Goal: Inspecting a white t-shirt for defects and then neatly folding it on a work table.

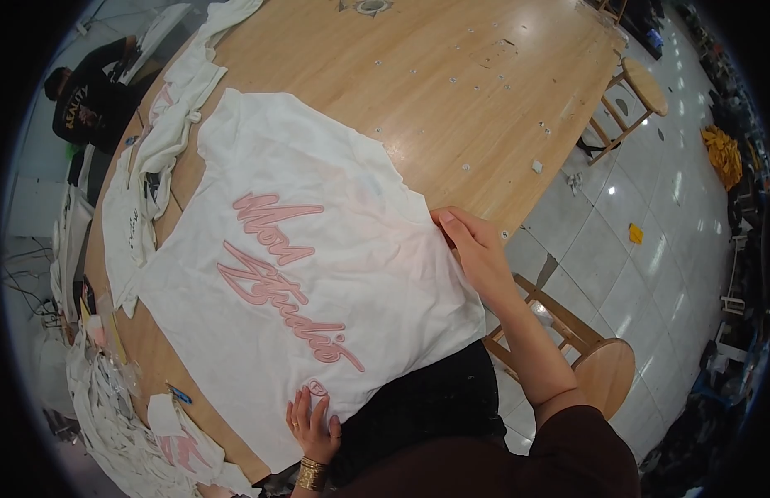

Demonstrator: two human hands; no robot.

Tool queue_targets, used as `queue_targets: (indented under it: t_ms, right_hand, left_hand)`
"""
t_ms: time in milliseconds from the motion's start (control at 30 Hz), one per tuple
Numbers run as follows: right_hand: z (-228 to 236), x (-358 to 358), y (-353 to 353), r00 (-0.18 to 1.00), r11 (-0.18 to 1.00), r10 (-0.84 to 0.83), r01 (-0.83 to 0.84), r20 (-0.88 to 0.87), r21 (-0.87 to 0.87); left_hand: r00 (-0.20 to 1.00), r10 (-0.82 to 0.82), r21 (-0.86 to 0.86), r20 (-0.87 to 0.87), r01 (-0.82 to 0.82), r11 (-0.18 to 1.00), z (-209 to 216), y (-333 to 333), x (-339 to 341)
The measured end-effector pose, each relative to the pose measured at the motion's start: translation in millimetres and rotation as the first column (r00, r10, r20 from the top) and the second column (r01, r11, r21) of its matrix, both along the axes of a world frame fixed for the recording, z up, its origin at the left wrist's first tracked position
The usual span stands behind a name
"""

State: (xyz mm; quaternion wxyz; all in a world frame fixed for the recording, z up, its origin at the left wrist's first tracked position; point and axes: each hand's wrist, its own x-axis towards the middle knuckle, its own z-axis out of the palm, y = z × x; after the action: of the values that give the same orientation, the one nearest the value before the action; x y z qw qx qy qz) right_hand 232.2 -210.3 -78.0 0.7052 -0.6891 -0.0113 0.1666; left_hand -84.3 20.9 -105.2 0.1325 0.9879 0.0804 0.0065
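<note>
A white garment piece with large pink raised lettering lies spread over the table's near edge, its lower right part hanging towards my lap. At its right edge, my right hand pinches the fabric between thumb and fingers. My left hand, with a gold bracelet at the wrist, rests on the lower part of the piece, fingers apart and stretched out. Its fingertips touch the cloth beside a small round pink mark. Soft wrinkles run across the cloth near my right hand.
The wooden table has small scattered bits on it. Heaped white garments line its left side, near a small blue tool and cloth scraps. Wooden stools stand at the right. Another person bends at the far left.
</note>
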Motion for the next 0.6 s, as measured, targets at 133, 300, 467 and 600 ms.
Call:
queue_targets:
  t_ms: [133, 300, 467, 600]
  right_hand:
    - [1.5, -1.6, -2.9, 1.0, 1.0, -0.003, 0.003, -0.007, 0.008]
    - [-0.9, -3.0, -3.9, 1.0, 1.0, 0.03, -0.03, 0.002, -0.01]
    - [-0.5, -2.7, -3.8, 0.998, 0.997, 0.055, -0.054, -0.018, 0.06]
    - [8.8, -5.7, 2.3, 0.994, 0.985, 0.104, -0.097, -0.044, 0.141]
  left_hand:
    - [1.0, 0.004, -0.006, 0.002, -0.004, 1.0, 0.1, 0.0, -0.2]
    - [1.0, 0.003, -0.01, 0.003, -0.003, 1.0, 0.3, -1.2, -0.5]
    - [0.999, 0.022, -0.032, 0.037, -0.021, 0.999, 4.1, -3.7, 11.7]
    - [0.964, 0.128, -0.318, 0.233, -0.049, 0.947, 32.4, -20.8, 89.5]
